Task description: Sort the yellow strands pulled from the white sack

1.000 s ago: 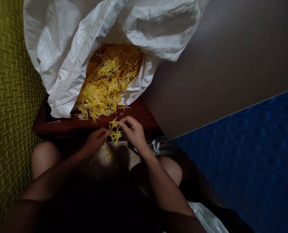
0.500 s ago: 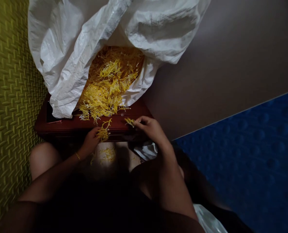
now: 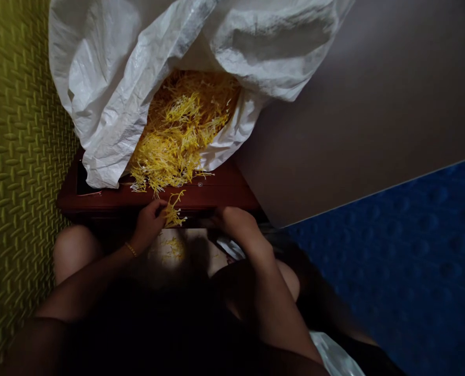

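My left hand (image 3: 151, 223) is closed, pinching a small bunch of yellow branched sprigs (image 3: 174, 213) with pale tips, just past the front edge of a red-brown case-like surface (image 3: 232, 194). To its right, my right hand (image 3: 238, 225) hangs low by the same edge with curled fingers. Its fingertips lie in shadow, and what they hold, if anything, does not show. Beyond both hands a heap of the same yellow sprigs (image 3: 173, 141) spills from the mouth of a white woven sack (image 3: 111, 115).
A dark flat phone-like object (image 3: 84, 183) lies partly under the sack. Loose yellow bits (image 3: 173, 248) are on the floor between my legs. A large grey-brown panel (image 3: 342, 115) stands at right, beside a blue mat (image 3: 405, 245). Yellow textured matting (image 3: 16, 156) is at left.
My right hand has moved down and toward me, and the small yellow sprigs it pinched no longer show. My left hand still holds its bunch; the view has shifted slightly.
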{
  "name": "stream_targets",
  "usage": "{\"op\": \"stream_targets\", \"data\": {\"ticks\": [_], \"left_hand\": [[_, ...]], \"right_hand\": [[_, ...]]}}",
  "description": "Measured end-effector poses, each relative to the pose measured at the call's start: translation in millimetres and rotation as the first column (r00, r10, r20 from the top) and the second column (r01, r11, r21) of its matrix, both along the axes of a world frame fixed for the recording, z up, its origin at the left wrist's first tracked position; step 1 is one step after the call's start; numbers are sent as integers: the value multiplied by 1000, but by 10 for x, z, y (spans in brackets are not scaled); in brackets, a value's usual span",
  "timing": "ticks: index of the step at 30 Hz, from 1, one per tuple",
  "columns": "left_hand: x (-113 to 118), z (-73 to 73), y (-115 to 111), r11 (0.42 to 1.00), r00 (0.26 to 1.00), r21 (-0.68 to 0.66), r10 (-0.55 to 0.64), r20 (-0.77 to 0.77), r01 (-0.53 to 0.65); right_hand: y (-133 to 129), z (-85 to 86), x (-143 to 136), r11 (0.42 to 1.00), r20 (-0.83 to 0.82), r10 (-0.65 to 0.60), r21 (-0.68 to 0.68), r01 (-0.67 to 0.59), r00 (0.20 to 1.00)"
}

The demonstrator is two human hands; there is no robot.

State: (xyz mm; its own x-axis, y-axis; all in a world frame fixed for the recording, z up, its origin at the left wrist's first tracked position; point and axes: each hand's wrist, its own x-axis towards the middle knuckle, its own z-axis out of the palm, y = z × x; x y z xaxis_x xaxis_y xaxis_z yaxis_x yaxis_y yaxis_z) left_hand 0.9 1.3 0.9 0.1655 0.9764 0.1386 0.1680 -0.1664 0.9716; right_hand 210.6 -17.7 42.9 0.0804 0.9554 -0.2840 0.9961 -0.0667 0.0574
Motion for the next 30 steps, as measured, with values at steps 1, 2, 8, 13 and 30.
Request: {"op": "stream_targets", "data": {"ticks": [1,2,8,13,30], "left_hand": [[-6,10,-2,1000,1000,16,7,-26,-7],[-12,25,-5,999,998,31,16,-53,-14],[-30,124,-29,982,957,183,103,-269,-55],[0,151,-54,980,935,196,89,-342,-22],[47,111,-142,999,997,42,-21,-72,24]], "right_hand": [[-14,24,-37,1000,2,-1,12,1,1000],[-25,40,-69,1000,-1,-3,4,3,1000],[-94,88,-290,854,-439,336,515,-73,833],[-174,70,-568,727,-600,614,683,-70,512],[82,-191,-472,939,-986,92,38,343,-142]]}}
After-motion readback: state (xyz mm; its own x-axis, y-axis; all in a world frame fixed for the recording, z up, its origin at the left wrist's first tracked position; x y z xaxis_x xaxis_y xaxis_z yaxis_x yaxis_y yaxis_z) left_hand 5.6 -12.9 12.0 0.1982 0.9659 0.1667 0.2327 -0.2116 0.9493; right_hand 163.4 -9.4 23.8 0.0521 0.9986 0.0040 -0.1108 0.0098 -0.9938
